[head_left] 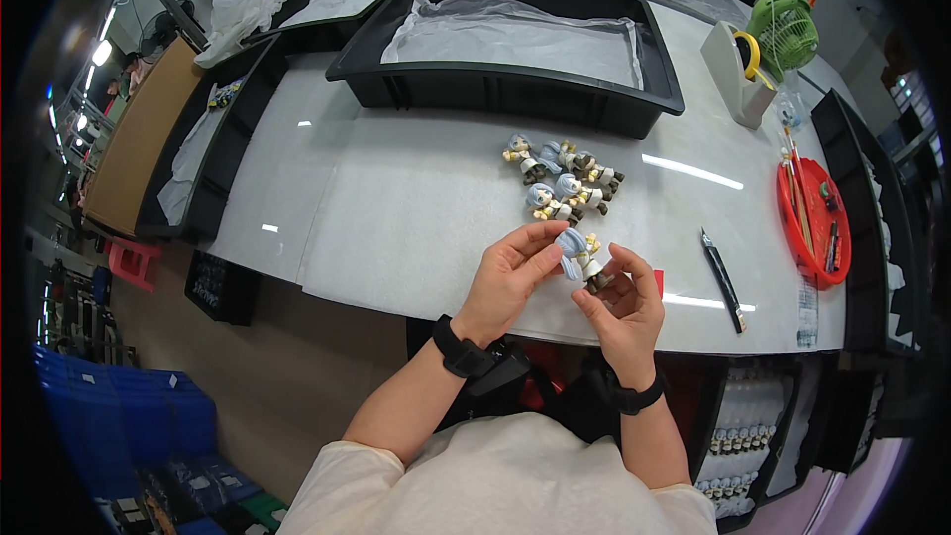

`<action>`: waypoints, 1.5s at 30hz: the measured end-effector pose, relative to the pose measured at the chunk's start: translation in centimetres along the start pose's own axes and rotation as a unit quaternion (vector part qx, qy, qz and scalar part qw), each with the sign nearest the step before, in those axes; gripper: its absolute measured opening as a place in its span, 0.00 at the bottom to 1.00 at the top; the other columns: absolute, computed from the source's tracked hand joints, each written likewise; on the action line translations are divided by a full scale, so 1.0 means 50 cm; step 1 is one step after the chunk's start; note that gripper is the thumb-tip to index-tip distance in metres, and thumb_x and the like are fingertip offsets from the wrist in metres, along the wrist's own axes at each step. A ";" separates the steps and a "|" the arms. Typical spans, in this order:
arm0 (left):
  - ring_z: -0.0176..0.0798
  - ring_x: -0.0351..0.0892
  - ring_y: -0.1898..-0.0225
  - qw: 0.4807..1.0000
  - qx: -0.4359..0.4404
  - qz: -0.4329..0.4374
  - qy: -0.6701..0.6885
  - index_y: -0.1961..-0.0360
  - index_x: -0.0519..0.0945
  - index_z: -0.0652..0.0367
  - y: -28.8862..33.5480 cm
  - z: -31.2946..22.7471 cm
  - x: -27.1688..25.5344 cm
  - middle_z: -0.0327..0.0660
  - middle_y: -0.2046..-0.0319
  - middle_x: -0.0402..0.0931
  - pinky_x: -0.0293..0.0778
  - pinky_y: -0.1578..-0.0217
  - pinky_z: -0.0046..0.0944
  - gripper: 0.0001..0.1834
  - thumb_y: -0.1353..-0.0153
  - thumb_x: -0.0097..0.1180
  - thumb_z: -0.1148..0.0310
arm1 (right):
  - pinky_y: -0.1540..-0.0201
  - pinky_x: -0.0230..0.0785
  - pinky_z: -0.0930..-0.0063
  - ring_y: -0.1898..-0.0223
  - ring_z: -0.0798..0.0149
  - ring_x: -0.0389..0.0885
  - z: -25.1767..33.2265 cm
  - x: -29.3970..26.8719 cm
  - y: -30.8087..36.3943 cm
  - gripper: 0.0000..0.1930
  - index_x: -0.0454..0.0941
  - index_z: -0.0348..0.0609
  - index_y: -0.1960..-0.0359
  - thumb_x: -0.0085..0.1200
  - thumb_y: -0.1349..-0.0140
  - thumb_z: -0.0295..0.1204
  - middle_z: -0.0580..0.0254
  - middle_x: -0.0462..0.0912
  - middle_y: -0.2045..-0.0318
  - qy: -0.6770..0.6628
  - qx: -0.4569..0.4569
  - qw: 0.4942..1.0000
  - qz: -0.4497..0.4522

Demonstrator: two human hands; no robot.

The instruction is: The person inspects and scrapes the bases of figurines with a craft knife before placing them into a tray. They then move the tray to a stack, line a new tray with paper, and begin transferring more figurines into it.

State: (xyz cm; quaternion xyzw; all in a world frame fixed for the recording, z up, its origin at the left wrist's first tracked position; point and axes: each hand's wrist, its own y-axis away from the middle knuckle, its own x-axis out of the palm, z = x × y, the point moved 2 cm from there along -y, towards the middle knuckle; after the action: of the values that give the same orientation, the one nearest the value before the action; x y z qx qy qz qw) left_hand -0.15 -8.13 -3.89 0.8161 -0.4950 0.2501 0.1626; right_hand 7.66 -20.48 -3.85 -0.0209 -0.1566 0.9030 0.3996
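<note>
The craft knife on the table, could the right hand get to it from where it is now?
Probably yes: the craft knife lies on bare table just right of the right hand, nothing between them. But that hand is helping hold a small figure, so it would need freeing first.

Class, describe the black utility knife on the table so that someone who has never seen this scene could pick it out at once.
Start at the white table and find the round red tray near its right end. Just left of that tray, close to the table's near edge, lies the utility knife, slim, black and angled. It lies alone, right of the person's right hand, unlike the pale-haired figurines clustered mid-table.
</note>
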 end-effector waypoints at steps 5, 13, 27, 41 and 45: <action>0.32 0.69 0.54 1.000 0.000 -0.001 -0.012 0.51 0.68 0.63 0.000 0.000 -0.006 0.41 0.56 0.71 0.66 0.52 0.33 0.16 0.40 0.45 0.73 | 0.68 0.67 0.85 0.67 0.76 0.70 0.000 0.002 -0.002 0.27 0.65 0.37 0.52 0.59 0.56 0.16 0.66 0.67 0.67 0.004 -0.001 1.000 0.002; 0.35 0.69 0.54 1.000 0.014 0.026 -0.012 0.52 0.68 0.66 0.006 -0.003 0.008 0.46 0.54 0.70 0.64 0.51 0.34 0.17 0.44 0.42 0.81 | 0.68 0.67 0.83 0.68 0.75 0.71 0.009 -0.016 0.005 0.15 0.67 0.36 0.54 0.49 0.43 0.25 0.64 0.71 0.67 -0.128 0.073 0.989 -0.008; 0.42 0.67 0.49 0.991 0.071 0.025 -0.110 0.55 0.70 0.65 0.006 0.007 -0.008 0.48 0.52 0.69 0.59 0.46 0.41 0.17 0.49 0.45 0.81 | 0.61 0.70 0.79 0.64 0.72 0.74 0.096 -0.223 0.065 0.19 0.68 0.36 0.55 0.52 0.51 0.15 0.62 0.73 0.63 -0.188 0.060 0.979 -0.049; 0.38 0.69 0.55 0.990 0.060 0.013 -0.125 0.59 0.71 0.64 0.008 0.009 -0.011 0.45 0.59 0.72 0.63 0.51 0.36 0.13 0.48 0.46 0.80 | 0.66 0.69 0.76 0.71 0.68 0.76 -0.123 -0.707 0.353 0.19 0.72 0.38 0.63 0.60 0.61 0.19 0.62 0.77 0.73 0.453 0.370 0.761 -0.280; 0.37 0.69 0.55 0.990 0.063 0.008 -0.129 0.59 0.72 0.64 0.010 0.008 -0.007 0.45 0.60 0.72 0.63 0.51 0.36 0.13 0.48 0.46 0.80 | 0.66 0.68 0.68 0.69 0.55 0.77 -0.180 -0.715 0.341 0.12 0.72 0.39 0.75 0.56 0.67 0.20 0.55 0.78 0.76 0.499 0.322 0.769 -0.236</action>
State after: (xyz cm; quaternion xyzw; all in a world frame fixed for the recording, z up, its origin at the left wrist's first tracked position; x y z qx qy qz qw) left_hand -0.62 -8.29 -4.40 0.8461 -0.5017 0.1745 0.0439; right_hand 21.23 -54.90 -20.62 -0.3012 0.3651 0.6402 0.6051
